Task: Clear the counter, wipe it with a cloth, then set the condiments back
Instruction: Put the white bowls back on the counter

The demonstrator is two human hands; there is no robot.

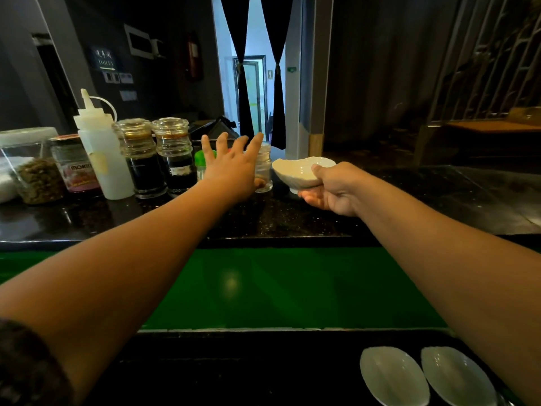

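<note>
My right hand (333, 189) grips a small white ceramic bowl (298, 171) by its near rim, held just above the dark speckled counter (292, 218). My left hand (234, 168) reaches forward with fingers spread, in front of a clear shaker jar (265, 168) and a green-capped bottle (200, 164), both partly hidden by it. To the left stand two glass bottles of dark sauce (143, 162) (175, 156), a white squeeze bottle (102, 153), a labelled jar (74, 165) and a clear container of dried seasoning (32, 168). No cloth is in view.
A green ledge (278, 285) runs below the counter's front edge. Two white oval dishes (392, 376) (456, 376) lie on a lower black surface at bottom right. Behind the counter a curtained doorway (257, 83) opens; the counter's right stretch (468, 194) is bare.
</note>
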